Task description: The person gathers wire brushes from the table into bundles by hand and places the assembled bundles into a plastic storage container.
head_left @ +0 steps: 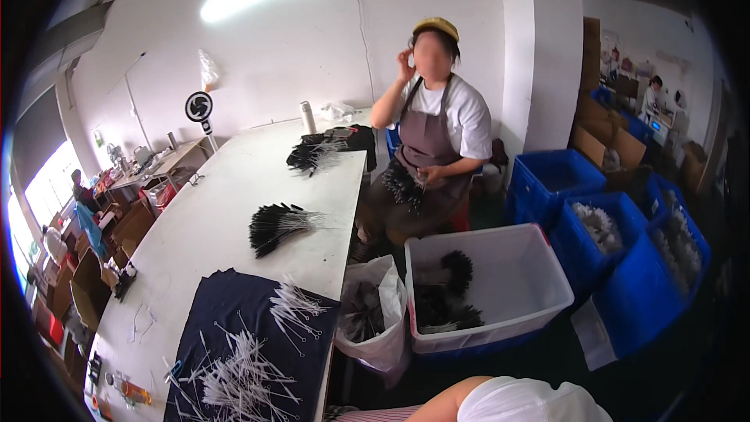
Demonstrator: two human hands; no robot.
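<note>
The wearer's bare upper arm (449,402) is coming out of a white sleeve (531,402) at the lower edge, slanting down and leftward past some striped fabric (379,414). Both the left hand and the right hand are lying outside the view, so I cannot tell whether either is open, closed or gripping something.

On the table (226,180), white brushes (246,375) with looped wire ends are lying in a loose, crisscrossed heap on a dark cloth (215,301); a smaller bunch (297,305) is resting near the cloth's upper right corner. Farther up, a fanned bundle of black brushes (277,227) is lying on the bare tabletop.

Across the corner, a co-worker (426,125) in an apron is sitting with one hand (405,66) raised beside the head — the other hand (432,176) is holding a bunch of dark brushes (404,187) at the lap.

Beside the table, a white sack (393,289) is standing open, holding dark brushes. Just right of it, a clear bin (519,266) is holding black bundles (445,297) toward its left side, leaving its right part bare. Behind, blue crates (535,207) are crowding together — two of them are holding white bristly pieces (598,227).
</note>
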